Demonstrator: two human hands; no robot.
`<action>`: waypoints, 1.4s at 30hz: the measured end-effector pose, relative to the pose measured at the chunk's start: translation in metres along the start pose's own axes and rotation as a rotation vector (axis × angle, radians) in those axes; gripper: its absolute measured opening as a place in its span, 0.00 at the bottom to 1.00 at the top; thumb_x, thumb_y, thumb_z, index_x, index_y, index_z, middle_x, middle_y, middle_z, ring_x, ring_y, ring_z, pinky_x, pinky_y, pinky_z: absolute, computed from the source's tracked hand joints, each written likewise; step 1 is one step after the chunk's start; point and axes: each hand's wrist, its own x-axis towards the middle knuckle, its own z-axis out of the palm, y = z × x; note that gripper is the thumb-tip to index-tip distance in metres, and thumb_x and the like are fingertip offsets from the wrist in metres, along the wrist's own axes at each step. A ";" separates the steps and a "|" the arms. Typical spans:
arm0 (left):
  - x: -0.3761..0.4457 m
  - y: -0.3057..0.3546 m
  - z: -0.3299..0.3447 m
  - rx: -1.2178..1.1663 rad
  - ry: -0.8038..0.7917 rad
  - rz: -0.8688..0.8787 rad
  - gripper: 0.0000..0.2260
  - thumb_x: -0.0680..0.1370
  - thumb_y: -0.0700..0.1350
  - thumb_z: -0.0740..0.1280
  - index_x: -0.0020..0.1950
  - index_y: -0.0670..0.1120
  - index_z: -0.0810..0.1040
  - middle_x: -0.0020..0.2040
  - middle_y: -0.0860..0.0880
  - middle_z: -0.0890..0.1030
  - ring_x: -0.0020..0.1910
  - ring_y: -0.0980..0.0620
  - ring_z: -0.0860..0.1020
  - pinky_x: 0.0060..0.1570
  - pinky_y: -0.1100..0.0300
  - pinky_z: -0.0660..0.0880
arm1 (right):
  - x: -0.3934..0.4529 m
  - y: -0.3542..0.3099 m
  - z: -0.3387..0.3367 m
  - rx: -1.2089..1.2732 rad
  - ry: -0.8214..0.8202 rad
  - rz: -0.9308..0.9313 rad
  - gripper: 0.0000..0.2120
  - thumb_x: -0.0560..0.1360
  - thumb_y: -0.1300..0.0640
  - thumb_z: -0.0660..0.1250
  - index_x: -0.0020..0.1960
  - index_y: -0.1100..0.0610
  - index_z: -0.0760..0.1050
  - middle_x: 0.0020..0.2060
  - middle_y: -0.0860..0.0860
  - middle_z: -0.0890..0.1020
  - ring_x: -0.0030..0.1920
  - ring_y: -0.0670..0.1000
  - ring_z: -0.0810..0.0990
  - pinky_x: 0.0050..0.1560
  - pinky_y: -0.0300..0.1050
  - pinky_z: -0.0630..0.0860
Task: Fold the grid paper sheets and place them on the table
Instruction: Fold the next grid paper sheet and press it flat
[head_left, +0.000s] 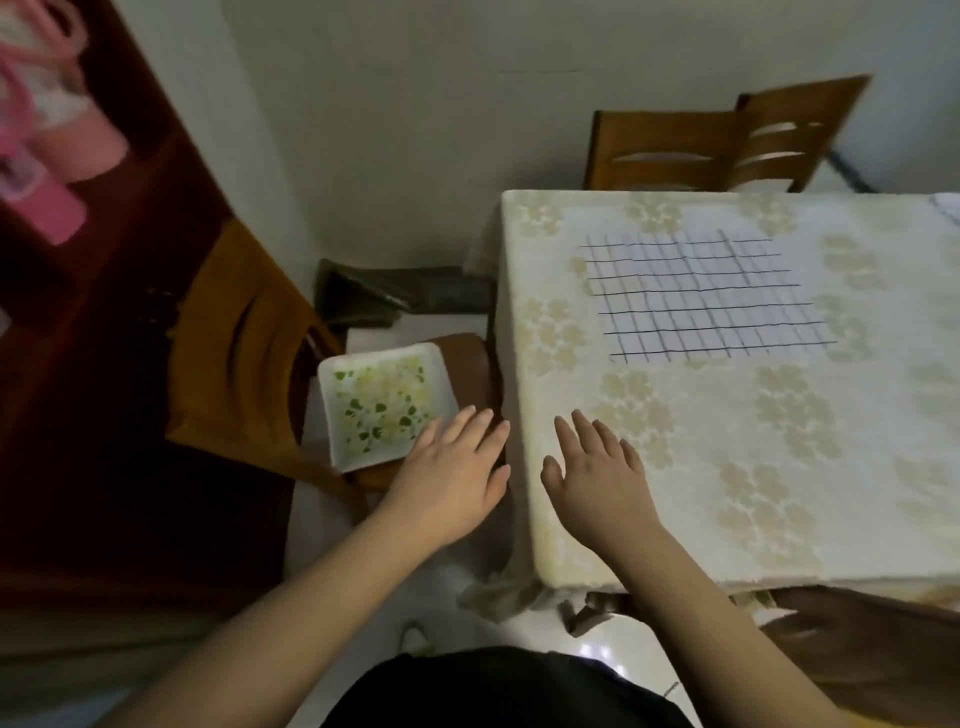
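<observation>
At table's near-left corner, both hands empty w/ fingers straight: right hand (597, 480) hovers over the tablecloth (727, 467), left hand (457, 467) hangs off the edge above a chair (228, 353) holding a green-patterned tray (379, 402). Grid sheet (701, 299) lies flat mid-table, well apart from hands, prob. awaiting folding. Second sheet's corner (948, 208) shows at far right.

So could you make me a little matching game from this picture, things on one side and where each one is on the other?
Things:
1. grid paper sheet
2. square dish
3. left hand
4. right hand

Places:
A. on the chair seat
B. open, over the table's near corner
C. flat on the tablecloth
D. open, over the chair, beside the dish

Pairs: 1-C, 2-A, 3-D, 4-B
</observation>
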 end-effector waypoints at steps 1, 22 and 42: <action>0.006 -0.006 -0.003 0.006 -0.001 0.033 0.25 0.83 0.57 0.48 0.80 0.52 0.52 0.80 0.50 0.54 0.79 0.51 0.49 0.76 0.49 0.48 | 0.001 -0.005 -0.001 0.010 0.010 0.029 0.28 0.83 0.45 0.45 0.80 0.51 0.46 0.80 0.51 0.49 0.79 0.53 0.47 0.77 0.54 0.47; 0.187 0.020 0.005 0.111 -0.158 0.320 0.25 0.83 0.54 0.50 0.79 0.49 0.55 0.80 0.48 0.56 0.78 0.49 0.52 0.76 0.50 0.49 | 0.076 0.074 0.016 0.181 0.039 0.272 0.28 0.82 0.47 0.49 0.80 0.53 0.48 0.80 0.51 0.50 0.79 0.52 0.48 0.77 0.54 0.48; 0.284 -0.002 0.030 0.140 -0.226 0.273 0.25 0.83 0.55 0.51 0.79 0.49 0.56 0.80 0.49 0.55 0.78 0.50 0.51 0.75 0.52 0.49 | 0.237 0.139 0.075 0.141 -0.118 0.256 0.33 0.82 0.42 0.47 0.80 0.57 0.41 0.80 0.51 0.42 0.78 0.52 0.38 0.76 0.57 0.38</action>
